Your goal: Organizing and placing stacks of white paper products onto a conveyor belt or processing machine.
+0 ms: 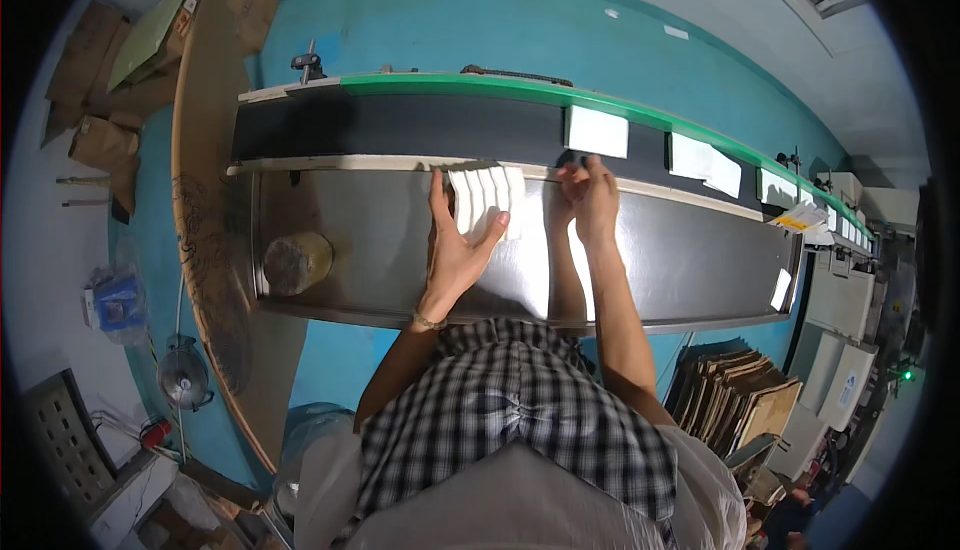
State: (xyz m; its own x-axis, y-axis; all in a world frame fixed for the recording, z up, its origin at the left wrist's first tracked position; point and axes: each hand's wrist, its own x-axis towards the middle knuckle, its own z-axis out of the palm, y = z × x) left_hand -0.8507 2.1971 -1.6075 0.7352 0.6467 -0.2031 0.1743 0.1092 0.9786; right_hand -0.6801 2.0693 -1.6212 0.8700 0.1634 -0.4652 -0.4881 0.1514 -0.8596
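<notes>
My left hand (462, 250) is closed round a stack of white packets (486, 200), thumb on the near side and fingers on its left. The packets are packed side by side, with several rounded edges facing up, over the far edge of a metal tray table (400, 275). My right hand (592, 195) is at the near edge of the dark conveyor belt (450, 125), its fingers loosely bent and apart with nothing visible in them. Just beyond those fingers, a flat white packet (597, 133) lies on the belt, apart from the hand.
More white packets (705, 163) lie along the belt to the right, beside a green rail (480, 86). A roll of tape (298, 262) sits on the tray's left. A tall cardboard sheet (205, 200) borders the left side; stacked flattened cardboard (735, 390) stands lower right.
</notes>
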